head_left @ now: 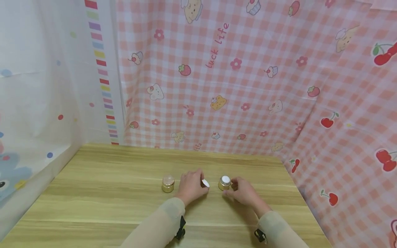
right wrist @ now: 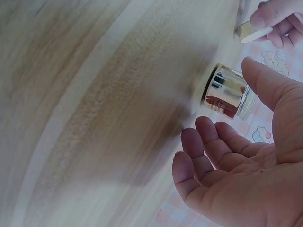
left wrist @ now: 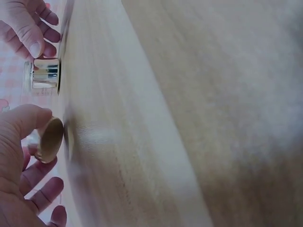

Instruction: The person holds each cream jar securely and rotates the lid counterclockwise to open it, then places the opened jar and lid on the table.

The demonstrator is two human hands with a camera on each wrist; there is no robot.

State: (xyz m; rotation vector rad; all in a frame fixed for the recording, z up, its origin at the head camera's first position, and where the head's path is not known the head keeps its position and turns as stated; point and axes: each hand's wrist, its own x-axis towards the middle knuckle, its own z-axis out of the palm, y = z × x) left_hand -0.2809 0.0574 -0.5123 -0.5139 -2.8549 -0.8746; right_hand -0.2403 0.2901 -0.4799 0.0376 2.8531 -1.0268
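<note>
Between its thumb and fingers, my left hand (head_left: 190, 186) pinches a small round jar lid (left wrist: 51, 140) with a gold outside. The lid is tilted on edge just above the table, and a white face (head_left: 205, 183) shows in the head view. To its right a shiny gold jar (head_left: 224, 183) stands upright, with a white top and a clear rim. My right hand (head_left: 243, 192) is beside this jar, thumb and fingers spread around its right side. In the right wrist view the thumb (right wrist: 265, 85) is close to the jar's rim, and the fingers (right wrist: 203, 146) are apart from it.
A second gold jar (head_left: 168, 184) with a clear, pinkish domed top stands left of my left hand. The wood-grain table (head_left: 124, 179) meets a pink checked cloth (head_left: 198, 86) behind and to the right. A white cloth (head_left: 46, 86) hangs on the left.
</note>
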